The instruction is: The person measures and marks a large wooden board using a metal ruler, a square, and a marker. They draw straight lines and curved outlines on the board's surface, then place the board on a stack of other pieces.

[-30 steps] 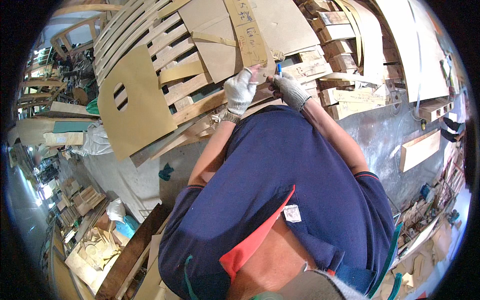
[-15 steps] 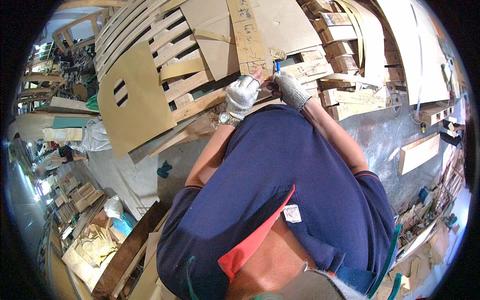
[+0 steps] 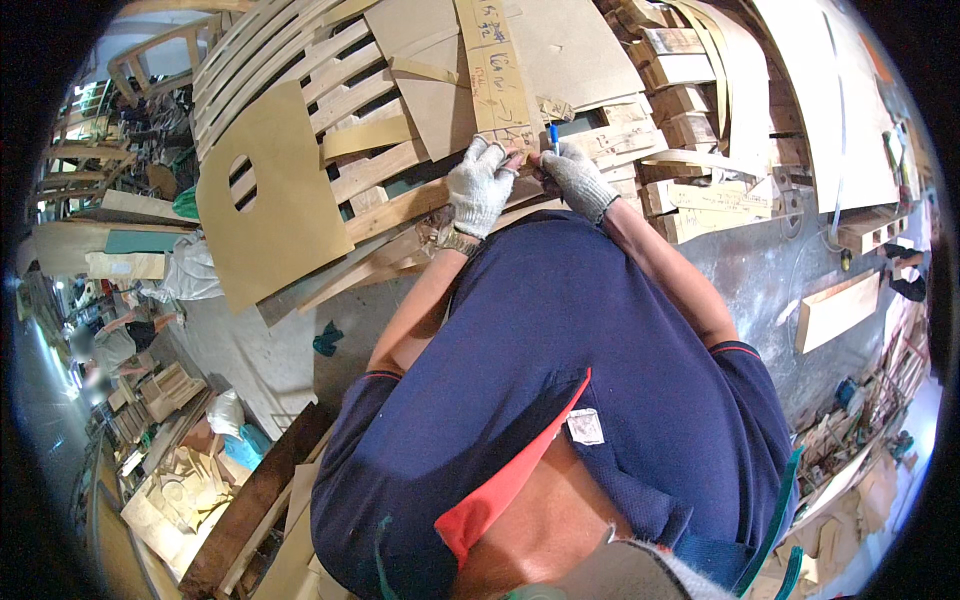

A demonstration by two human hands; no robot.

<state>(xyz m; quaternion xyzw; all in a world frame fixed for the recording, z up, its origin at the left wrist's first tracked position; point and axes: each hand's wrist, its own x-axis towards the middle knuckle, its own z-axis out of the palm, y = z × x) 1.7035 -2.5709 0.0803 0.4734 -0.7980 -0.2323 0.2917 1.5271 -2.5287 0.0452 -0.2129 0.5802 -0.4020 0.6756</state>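
Note:
A long tan strip of board [image 3: 492,75] with handwriting on it runs away from me over larger flat sheets. At its near end my left hand [image 3: 480,187], in a grey-white knit glove with bare fingertips, is closed on the strip; the exact grip is partly hidden. Close beside it on the right, my gloved right hand [image 3: 580,185] is closed around a blue-and-white pen [image 3: 555,138], its blue end pointing up. The fingertips of both hands nearly meet over the near edge of the stack. A watch sits on my left wrist.
Beneath lies a slatted wooden pallet [image 3: 375,172]. A tan sheet with an oval hole [image 3: 275,205] rests at left. Stacked wood pieces [image 3: 680,100] and a large pale panel [image 3: 840,100] are at right. A board [image 3: 838,310] lies on the floor; another person [image 3: 115,345] is at far left.
My left hand has shifted slightly up and left along the strip's near end, its fingers more curled. The right hand stays almost in place with the pen. The person at far left has moved.

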